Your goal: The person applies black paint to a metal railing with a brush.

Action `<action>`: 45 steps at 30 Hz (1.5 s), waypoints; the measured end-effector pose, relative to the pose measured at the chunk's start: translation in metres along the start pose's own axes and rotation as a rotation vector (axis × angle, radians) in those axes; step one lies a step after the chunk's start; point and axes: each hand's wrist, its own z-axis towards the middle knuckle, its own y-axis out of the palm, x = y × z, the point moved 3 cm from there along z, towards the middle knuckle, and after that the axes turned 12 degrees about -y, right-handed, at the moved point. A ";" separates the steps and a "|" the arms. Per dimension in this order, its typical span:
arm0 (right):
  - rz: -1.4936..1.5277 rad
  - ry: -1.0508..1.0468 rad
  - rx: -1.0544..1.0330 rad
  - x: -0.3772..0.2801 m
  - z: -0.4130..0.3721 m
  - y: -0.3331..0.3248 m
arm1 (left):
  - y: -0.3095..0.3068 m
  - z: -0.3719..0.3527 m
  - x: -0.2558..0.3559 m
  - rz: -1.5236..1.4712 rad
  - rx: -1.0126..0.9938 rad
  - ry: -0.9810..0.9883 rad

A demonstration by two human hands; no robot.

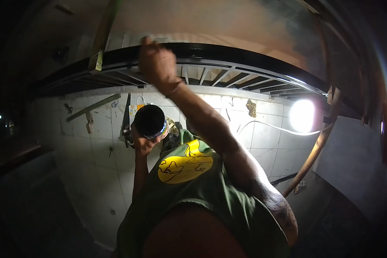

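My left hand [144, 142] is wrapped round the lower side of a round can [161, 130], held in front of my chest. The can's open top shows dark inside, and a coloured label is partly visible. Stretched across my body, my right arm reaches up to a long, glossy black rail [210, 50]. There my right hand [158, 62] is closed in front of the rail, slightly blurred. Whatever its fingers hold is hidden or too small to make out. Pale slats [221, 77] run below the rail.
A bright lamp [302, 116] with a white cable [266, 125] glows at the right, beside a wooden pole [309, 165]. Another wooden post [101, 38] crosses the rail at the left. Scissors [111, 150], a saw [127, 116] and a wood strip [92, 107] lie on the tiled floor [99, 167].
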 end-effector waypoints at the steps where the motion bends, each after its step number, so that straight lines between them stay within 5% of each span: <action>1: -0.002 0.051 -0.028 0.023 -0.007 -0.008 | -0.005 -0.001 -0.006 -0.204 -0.115 -0.059; 2: 0.243 0.094 0.228 0.051 -0.025 -0.030 | -0.005 0.000 -0.006 0.561 0.108 0.471; 4: -0.183 0.086 0.139 0.152 -0.070 -0.033 | -0.020 0.014 -0.014 0.633 0.119 0.488; 5: -0.804 -0.305 0.323 0.191 -0.107 -0.061 | -0.028 0.020 -0.016 0.706 0.114 0.493; 6: -0.059 0.156 0.448 0.227 -0.133 -0.097 | -0.032 0.025 -0.019 0.751 0.095 0.488; 7: 0.291 0.524 0.521 0.246 -0.159 -0.135 | -0.023 0.023 -0.013 0.742 0.098 0.487; 8: -0.174 0.223 0.529 0.262 -0.183 -0.168 | -0.002 0.019 0.000 0.634 0.001 0.454; 9: -0.218 0.420 0.465 0.267 -0.196 -0.193 | 0.014 0.016 0.012 0.531 -0.097 0.419; 10: -0.392 0.893 0.356 0.200 -0.165 -0.218 | 0.017 0.015 0.017 0.529 -0.085 0.379; 11: -0.400 0.901 0.361 0.218 -0.182 -0.208 | 0.018 0.015 0.020 0.531 -0.097 0.376; 13: -0.409 0.159 0.359 0.261 -0.210 -0.176 | 0.021 0.020 0.025 0.666 -0.084 0.459; 15: -0.592 0.320 0.279 0.193 -0.178 -0.126 | 0.016 0.025 0.024 0.719 -0.120 0.575; 17: -0.681 0.068 0.340 0.144 -0.156 -0.059 | 0.002 0.031 0.024 0.977 -0.003 0.802; 19: -0.826 0.052 0.269 0.072 -0.126 -0.019 | -0.017 0.030 0.017 1.036 0.076 0.709; 20: -0.646 0.052 0.109 0.041 -0.105 -0.005 | -0.030 0.030 0.020 1.126 0.098 0.738; 23: -0.162 0.013 0.285 -0.046 -0.065 0.003 | -0.054 0.022 0.021 1.054 0.041 0.700; 26: 0.146 -0.135 0.471 -0.056 -0.063 0.011 | -0.059 0.019 0.013 0.922 0.021 0.563; 29: 0.338 -0.054 0.549 -0.040 -0.085 -0.006 | -0.089 0.019 -0.001 0.861 0.015 0.590; 31: 0.787 0.403 0.526 0.006 -0.125 0.016 | -0.104 0.018 -0.005 0.829 0.012 0.568; 33: 1.085 0.524 0.664 0.029 -0.162 0.013 | -0.117 0.016 -0.009 0.797 0.015 0.550; 37: 1.101 0.664 0.779 0.086 -0.247 0.058 | -0.126 0.025 -0.012 0.736 0.015 0.533; 38: 1.548 0.822 0.957 0.082 -0.259 0.069 | -0.130 0.021 -0.013 0.714 0.016 0.533; 39: 1.789 0.746 1.010 0.080 -0.263 0.077 | -0.119 0.011 -0.003 0.706 0.033 0.538; 41: 1.759 0.770 1.016 0.074 -0.270 0.092 | -0.101 0.000 0.013 0.873 0.271 0.419; 45: 1.888 0.689 0.933 0.049 -0.260 0.093 | -0.111 0.006 0.011 0.902 0.278 0.377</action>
